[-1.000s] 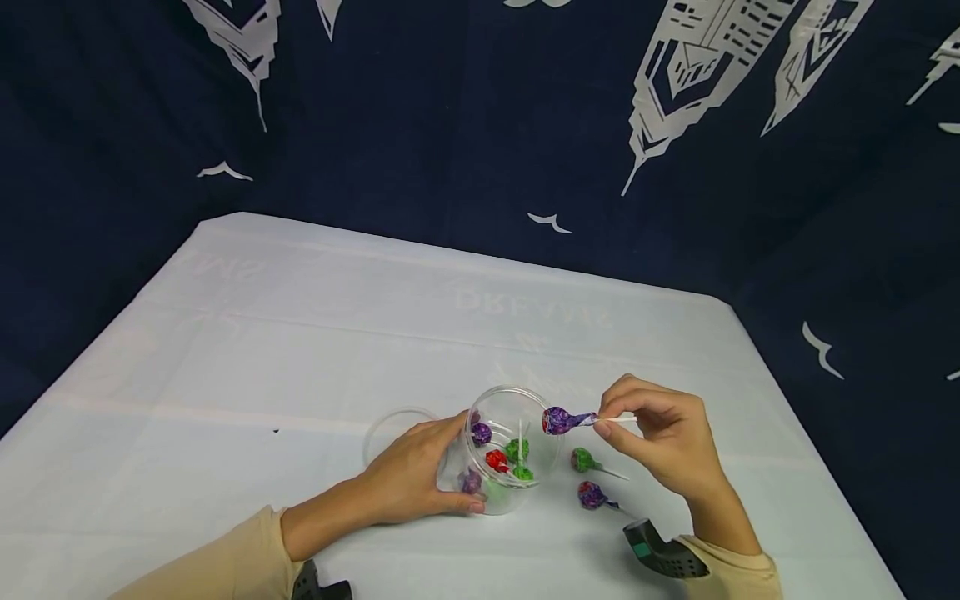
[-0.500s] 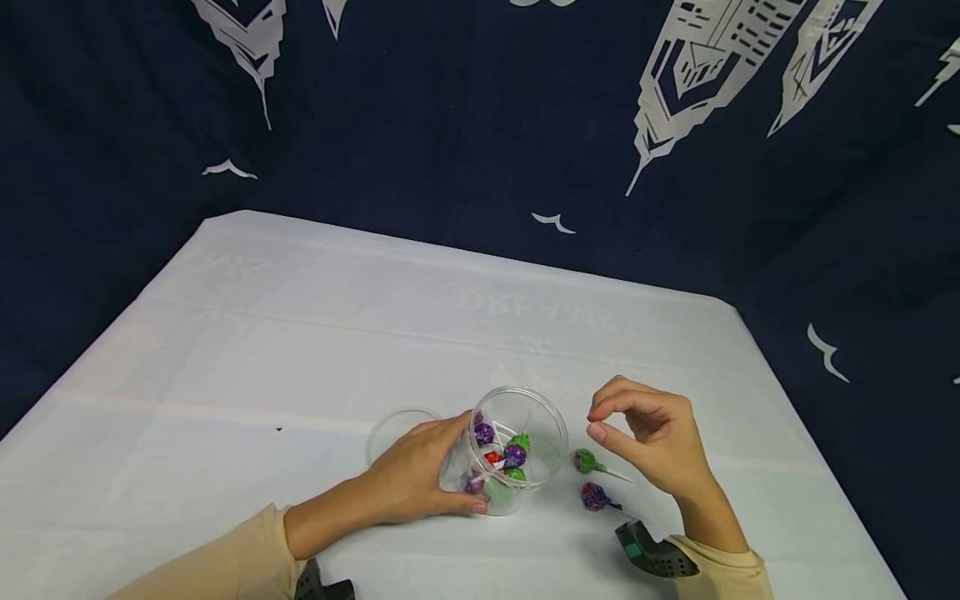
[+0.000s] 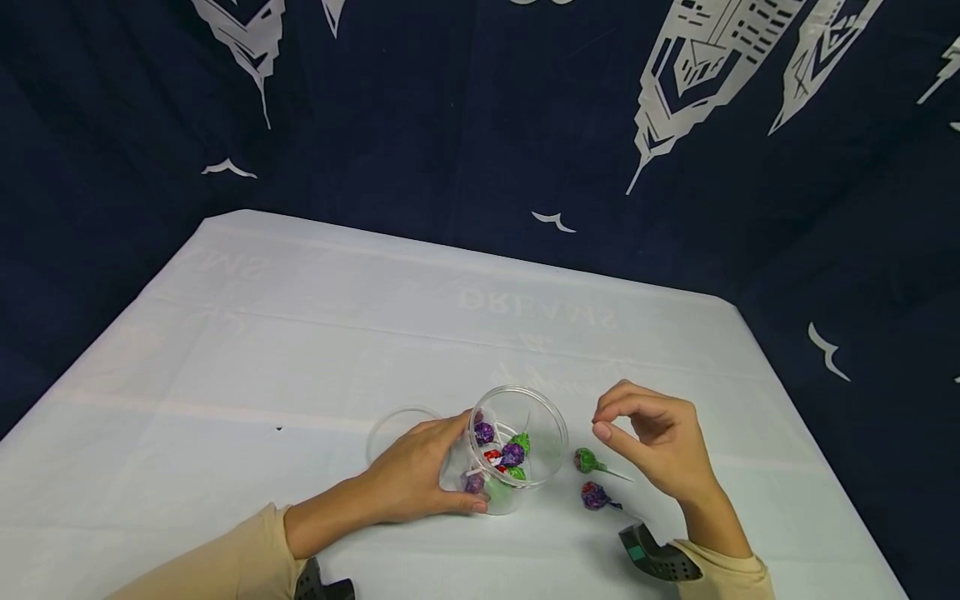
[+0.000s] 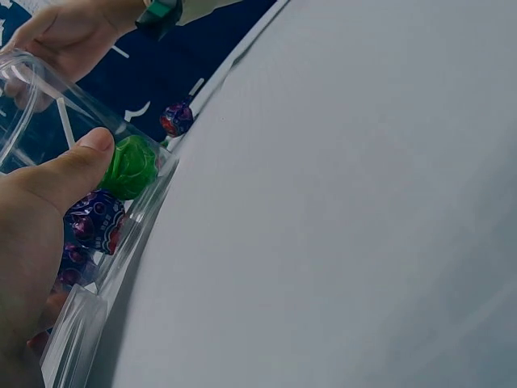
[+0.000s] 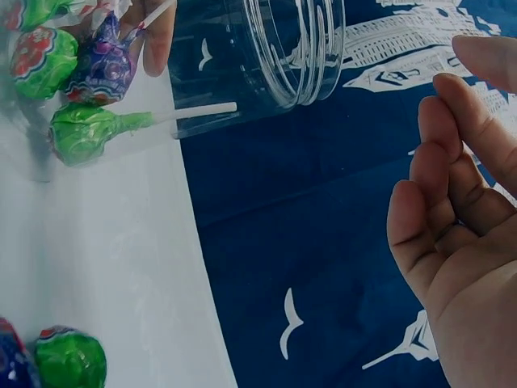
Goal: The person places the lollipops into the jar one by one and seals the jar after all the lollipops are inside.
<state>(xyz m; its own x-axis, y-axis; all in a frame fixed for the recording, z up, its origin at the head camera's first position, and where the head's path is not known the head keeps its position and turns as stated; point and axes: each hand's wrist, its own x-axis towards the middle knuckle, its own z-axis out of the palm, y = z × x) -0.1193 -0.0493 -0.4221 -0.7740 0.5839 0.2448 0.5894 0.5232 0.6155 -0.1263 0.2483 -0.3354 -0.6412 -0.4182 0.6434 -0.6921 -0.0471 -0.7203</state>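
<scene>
My left hand (image 3: pixel 412 475) grips a clear plastic jar (image 3: pixel 504 500) from its left side, the thumb lying along the wall. The jar stands on the table, its round mouth uncovered. Inside are several wrapped lollipops, among them a purple lollipop (image 3: pixel 513 454) and a green lollipop (image 5: pixel 81 133). To the jar's right my right hand (image 3: pixel 656 437) hovers with bent fingers, a small gap between thumb and forefinger, holding nothing. Under it on the table lie a green lollipop (image 3: pixel 585 460) and a purple lollipop (image 3: pixel 595 497). The left hand's far fingers are partly hidden behind the jar.
A clear round lid (image 3: pixel 382 429) lies flat on the white table cover (image 3: pixel 300 358), just left of the jar and partly behind my left hand. A dark blue printed cloth (image 3: pixel 420 108) hangs beyond the table. A tiny dark speck (image 3: pixel 279 428) marks the cover.
One second ago my right hand pinched a purple lollipop by its stick at the jar's mouth. It has let go, and that lollipop now lies in the jar. The left hand stays put.
</scene>
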